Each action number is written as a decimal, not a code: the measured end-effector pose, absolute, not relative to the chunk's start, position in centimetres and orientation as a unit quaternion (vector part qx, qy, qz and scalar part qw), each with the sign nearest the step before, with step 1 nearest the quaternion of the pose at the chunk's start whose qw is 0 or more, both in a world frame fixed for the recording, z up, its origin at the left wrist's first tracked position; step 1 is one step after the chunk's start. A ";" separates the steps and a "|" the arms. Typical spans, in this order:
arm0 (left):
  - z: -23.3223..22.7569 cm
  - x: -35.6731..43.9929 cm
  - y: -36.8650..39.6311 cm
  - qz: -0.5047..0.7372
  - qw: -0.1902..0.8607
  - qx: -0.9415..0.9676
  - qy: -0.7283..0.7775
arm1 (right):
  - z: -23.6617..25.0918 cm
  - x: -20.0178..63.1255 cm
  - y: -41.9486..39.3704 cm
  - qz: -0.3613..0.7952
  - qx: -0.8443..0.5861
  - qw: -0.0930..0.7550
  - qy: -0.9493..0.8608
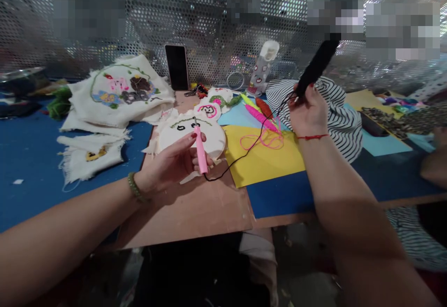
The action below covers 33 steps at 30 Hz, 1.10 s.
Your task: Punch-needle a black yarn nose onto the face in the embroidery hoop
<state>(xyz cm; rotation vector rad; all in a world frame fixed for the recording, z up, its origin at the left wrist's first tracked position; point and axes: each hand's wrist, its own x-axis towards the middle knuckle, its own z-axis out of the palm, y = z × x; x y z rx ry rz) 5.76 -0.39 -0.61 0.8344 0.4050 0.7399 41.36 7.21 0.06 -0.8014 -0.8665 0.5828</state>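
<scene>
A pink punch needle (pixel 201 156) is gripped in my left hand (pixel 172 163), its thin tip pointing away over white cloth (pixel 169 142) in a round hoop. Dark outlines and a green stitched line show on that cloth. From the tool's rear end a black strand (pixel 237 159) runs up to my right hand (pixel 310 111). There, my fingers close round the lower end of a black yarn skein (pixel 319 63), held raised above a striped black-and-white cloth (pixel 337 111). Pixelation hides the skein's upper end.
Yellow paper (pixel 265 158) bears loose pink yarn and bright yarn bundles (pixel 260 116). Embroidered white cloth (pixel 122 88) lies left. A phone (pixel 177 67) and a clear bottle (pixel 260 70) stand before the perforated metal panel (pixel 206 23). Another person's arm (pixel 435 163) reaches in at right.
</scene>
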 end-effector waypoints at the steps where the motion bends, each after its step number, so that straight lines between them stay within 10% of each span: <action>1: -0.5 5.8 -0.4 0.348 0.829 0.393 0.191 | 0.3 41.4 7.1 0.255 -0.361 0.800 -0.405; 8: -0.2 5.9 -0.7 0.349 0.827 0.388 0.208 | 0.9 43.2 7.0 -0.022 -0.383 0.792 -0.475; 22: 0.5 6.0 -0.9 0.365 0.811 0.391 0.237 | 3.7 44.4 4.5 -0.131 -0.324 0.794 -0.497; 33: 0.3 5.8 -0.8 0.366 0.818 0.391 0.210 | -2.3 35.8 6.6 0.397 -0.566 0.536 -0.484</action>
